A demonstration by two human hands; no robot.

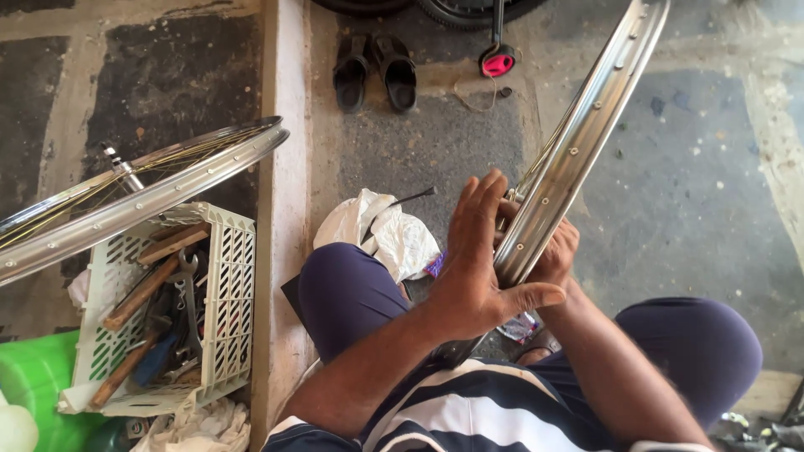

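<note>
Far left, low: a green plastic tub (33,377), only a corner in view, contents not visible. Beside it, a white slatted plastic crate (224,293). Inside: three wooden handles (138,295) lying slantwise, one spanner (189,289), and a tangle of darker metal tools too jumbled to count. A white rag (197,425) lies at the crate's lower edge.

Over the crate's top corner rests a spoked wheel (142,188), chrome rim, thin spokes, axle stub sticking up. A second crumpled white cloth (381,234) lies on the concrete next to the person's left knee, with a thin dark rod poking out from it.

Top middle: one pair of black sandals (374,71), side by side. To their right, a red-and-black part (497,61) near a tyre edge at the top border.

Centre right: the bare wheel rim (578,138), chrome, bright, with a row of small spoke holes along its inner channel. It stands tilted between the person's knees, running from the lap up to the top right corner. Left hand (477,268) lies flat against its near side, fingers spread and straight, thumb stretched across the rim's edge. Right hand (553,251) curled round the rim from the far side, mostly hidden behind it.

Wheels counted: two, one spoked, one bare.
</note>
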